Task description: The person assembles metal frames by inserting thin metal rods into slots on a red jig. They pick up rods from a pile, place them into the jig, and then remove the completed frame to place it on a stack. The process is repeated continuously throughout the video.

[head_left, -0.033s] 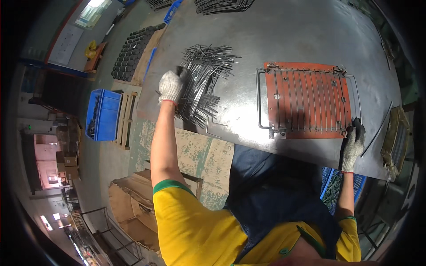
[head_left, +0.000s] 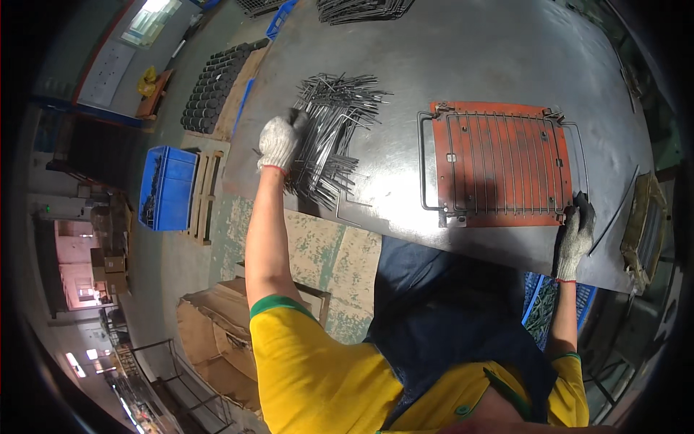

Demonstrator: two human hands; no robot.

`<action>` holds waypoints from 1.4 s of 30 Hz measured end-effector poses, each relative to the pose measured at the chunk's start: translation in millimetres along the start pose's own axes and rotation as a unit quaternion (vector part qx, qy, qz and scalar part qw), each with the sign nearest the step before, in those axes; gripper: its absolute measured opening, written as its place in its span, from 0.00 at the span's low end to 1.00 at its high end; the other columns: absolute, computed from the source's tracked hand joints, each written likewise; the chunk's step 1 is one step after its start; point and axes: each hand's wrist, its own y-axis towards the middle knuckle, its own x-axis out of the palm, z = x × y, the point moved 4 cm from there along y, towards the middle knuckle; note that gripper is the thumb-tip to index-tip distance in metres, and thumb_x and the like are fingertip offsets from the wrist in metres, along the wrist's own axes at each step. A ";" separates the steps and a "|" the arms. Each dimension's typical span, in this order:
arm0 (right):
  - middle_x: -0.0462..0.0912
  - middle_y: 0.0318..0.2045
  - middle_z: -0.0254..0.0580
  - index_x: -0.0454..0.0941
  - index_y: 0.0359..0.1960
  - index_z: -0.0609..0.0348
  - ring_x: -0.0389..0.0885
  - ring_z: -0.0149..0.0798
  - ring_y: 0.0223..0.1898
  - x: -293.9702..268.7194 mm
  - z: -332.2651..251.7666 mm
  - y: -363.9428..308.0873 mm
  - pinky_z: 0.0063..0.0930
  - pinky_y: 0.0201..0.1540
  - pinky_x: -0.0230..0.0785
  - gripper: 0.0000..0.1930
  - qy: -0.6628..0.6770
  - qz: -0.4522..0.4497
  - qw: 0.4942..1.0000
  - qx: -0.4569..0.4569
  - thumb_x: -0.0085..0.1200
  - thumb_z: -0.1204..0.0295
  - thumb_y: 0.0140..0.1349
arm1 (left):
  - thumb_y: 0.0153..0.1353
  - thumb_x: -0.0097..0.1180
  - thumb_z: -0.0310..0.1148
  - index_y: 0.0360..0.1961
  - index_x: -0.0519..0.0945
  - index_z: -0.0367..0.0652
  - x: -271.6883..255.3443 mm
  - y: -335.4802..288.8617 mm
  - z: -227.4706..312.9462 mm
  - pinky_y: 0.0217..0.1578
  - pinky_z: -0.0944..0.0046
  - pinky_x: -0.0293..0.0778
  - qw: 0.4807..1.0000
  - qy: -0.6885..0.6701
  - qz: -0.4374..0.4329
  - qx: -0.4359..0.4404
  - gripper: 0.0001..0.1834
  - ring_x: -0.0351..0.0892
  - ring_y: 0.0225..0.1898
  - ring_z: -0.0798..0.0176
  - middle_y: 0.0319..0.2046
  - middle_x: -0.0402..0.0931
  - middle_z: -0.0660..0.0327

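Left hand [head_left: 280, 141] curled at left edge of rod pile [head_left: 331, 137]; right hand [head_left: 577, 235] at red plate [head_left: 492, 166], near right corner; both grips indeterminable.

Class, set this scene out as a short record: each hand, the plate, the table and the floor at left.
Left hand: gloved, at the left edge of the rod pile; grip unclear
Right hand: gloved, at the lower right corner of the red plate; grip unclear
Plate: bears parallel rods
Table: grey, under pile and plate
Floor at left: blue bin by wooden pallet
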 end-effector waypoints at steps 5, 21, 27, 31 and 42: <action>0.78 0.45 0.37 0.73 0.58 0.60 0.77 0.27 0.39 4.4 -12.2 0.0 0.22 0.39 0.71 0.16 -0.046 0.012 0.997 -0.066 0.45 0.71 0.70 | 0.59 0.55 0.50 0.43 0.83 0.44 0.8 3.8 8.0 0.46 0.52 0.75 0.993 0.044 -0.107 -0.002 0.21 0.82 0.42 0.47 0.37 0.83 0.48; 0.77 0.47 0.38 0.74 0.57 0.61 0.78 0.29 0.38 3.0 -3.6 0.1 0.24 0.37 0.73 0.16 -0.059 -0.001 0.996 -0.072 0.46 0.71 0.70 | 0.57 0.58 0.49 0.40 0.84 0.43 -2.2 -0.4 12.0 0.46 0.52 0.75 0.991 0.017 -0.127 -0.025 0.20 0.82 0.43 0.48 0.37 0.83 0.48; 0.77 0.49 0.40 0.74 0.57 0.60 0.79 0.32 0.43 2.0 -10.4 -3.6 0.26 0.45 0.71 0.16 -0.048 0.002 0.998 -0.050 0.47 0.70 0.69 | 0.57 0.58 0.47 0.39 0.82 0.42 -25.6 1.4 16.1 0.43 0.50 0.75 0.997 0.046 -0.044 0.034 0.19 0.82 0.41 0.44 0.37 0.82 0.47; 0.78 0.50 0.43 0.75 0.56 0.58 0.78 0.37 0.49 0.3 -7.3 -1.3 0.30 0.54 0.68 0.16 -0.069 0.004 0.997 -0.031 0.49 0.69 0.68 | 0.58 0.57 0.42 0.42 0.83 0.45 -53.8 7.8 26.4 0.42 0.50 0.76 0.979 0.115 0.110 0.125 0.15 0.82 0.41 0.45 0.39 0.82 0.49; 0.81 0.48 0.37 0.76 0.53 0.62 0.81 0.27 0.40 -55.4 -68.3 10.4 0.26 0.44 0.76 0.14 0.071 0.038 0.996 0.039 0.48 0.72 0.68 | 0.65 0.57 0.39 0.45 0.79 0.36 -54.7 -57.1 193.1 0.29 0.66 0.77 0.744 -0.664 -0.078 -0.028 0.16 0.79 0.29 0.69 0.32 0.80 0.59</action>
